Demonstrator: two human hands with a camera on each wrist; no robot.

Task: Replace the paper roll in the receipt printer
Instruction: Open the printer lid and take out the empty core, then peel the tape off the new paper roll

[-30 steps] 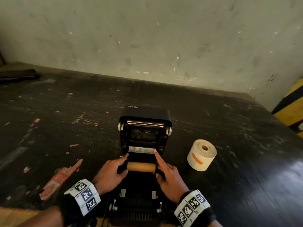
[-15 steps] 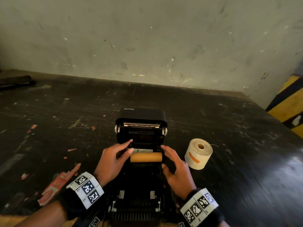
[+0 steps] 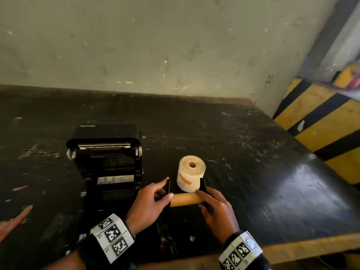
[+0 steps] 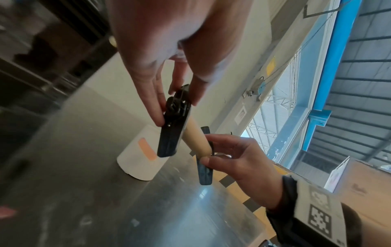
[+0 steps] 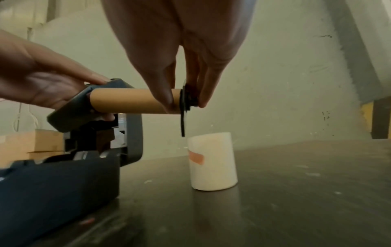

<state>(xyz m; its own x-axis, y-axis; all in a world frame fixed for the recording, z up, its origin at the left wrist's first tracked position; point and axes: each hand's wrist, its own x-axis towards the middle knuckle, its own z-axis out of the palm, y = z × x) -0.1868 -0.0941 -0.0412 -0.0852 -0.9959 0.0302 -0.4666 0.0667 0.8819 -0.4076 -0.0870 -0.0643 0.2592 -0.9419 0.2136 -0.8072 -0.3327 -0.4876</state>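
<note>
Both hands: you hold the empty core [image 3: 184,199] level above the table [image 3: 272,191].
Left hand [image 3: 148,206]: pinching the left black guide [image 3: 168,189].
Right hand [image 3: 216,209]: pinching the right guide [image 3: 202,187].
Fresh roll [image 3: 191,173]: upright beside the open printer [image 3: 106,158].

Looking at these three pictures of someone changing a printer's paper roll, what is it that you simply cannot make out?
- Head view: the printer bay's near part is hidden behind the left hand; the lid's lettering is blurred.
- Head view: how the two black end guides fasten into the empty core is covered by both hands.
- Right wrist view: the new paper roll shows only its side; its top is out of sight.
- Left wrist view: the right hand covers the core's far end.
</note>
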